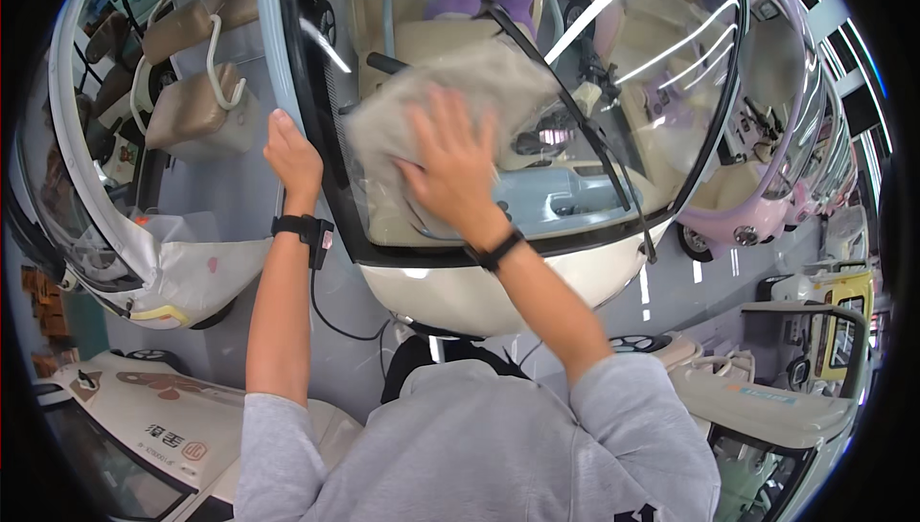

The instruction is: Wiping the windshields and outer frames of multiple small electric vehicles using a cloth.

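Observation:
In front of me stands a small vehicle with a large curved windshield [668, 26] in a black rubber seal. My right hand [456, 155] lies flat, fingers spread, on a pale grey cloth [496, 80], holding it against the lower left of the glass. Hand and cloth are blurred. A black wiper [586, 126] crosses the glass just right of the cloth. My left hand [295, 162] grips the light-blue door pillar [277, 33] at the windshield's left side; its fingers are partly hidden. Behind the glass show a light-blue dashboard [553, 195] and beige seats.
White front bodywork [445, 299] curves out below the windshield, close to my legs. A white-framed vehicle [215, 270] stands at left, a pink one [740, 205] at right. More vehicles stand near me, including one with a printed white body [151, 407]. A black cable [345, 331] hangs from my left wrist device.

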Demonstrator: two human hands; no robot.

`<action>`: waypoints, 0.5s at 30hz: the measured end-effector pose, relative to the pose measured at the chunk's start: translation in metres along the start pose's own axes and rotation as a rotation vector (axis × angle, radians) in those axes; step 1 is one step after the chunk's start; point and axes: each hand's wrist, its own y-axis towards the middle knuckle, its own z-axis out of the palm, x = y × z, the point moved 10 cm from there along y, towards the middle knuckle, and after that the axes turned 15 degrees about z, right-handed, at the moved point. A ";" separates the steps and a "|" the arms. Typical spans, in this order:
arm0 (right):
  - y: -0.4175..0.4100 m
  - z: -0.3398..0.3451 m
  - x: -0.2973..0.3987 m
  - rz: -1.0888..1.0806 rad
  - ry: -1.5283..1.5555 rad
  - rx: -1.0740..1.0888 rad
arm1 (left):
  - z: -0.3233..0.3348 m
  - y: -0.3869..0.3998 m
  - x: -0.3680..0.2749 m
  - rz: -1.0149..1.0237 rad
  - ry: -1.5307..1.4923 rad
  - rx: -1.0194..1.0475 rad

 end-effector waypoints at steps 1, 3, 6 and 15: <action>-0.015 -0.011 -0.020 0.088 -0.039 -0.008 | -0.005 0.000 -0.001 -0.011 0.022 -0.041; -0.033 -0.029 -0.054 0.285 -0.036 -0.043 | -0.004 0.003 -0.003 -0.003 -0.002 -0.025; -0.014 -0.028 -0.050 0.250 -0.079 -0.023 | -0.007 0.003 -0.002 -0.016 -0.027 -0.042; 0.097 -0.041 -0.019 0.137 -0.181 -0.300 | 0.004 0.002 0.008 -0.060 -0.110 0.055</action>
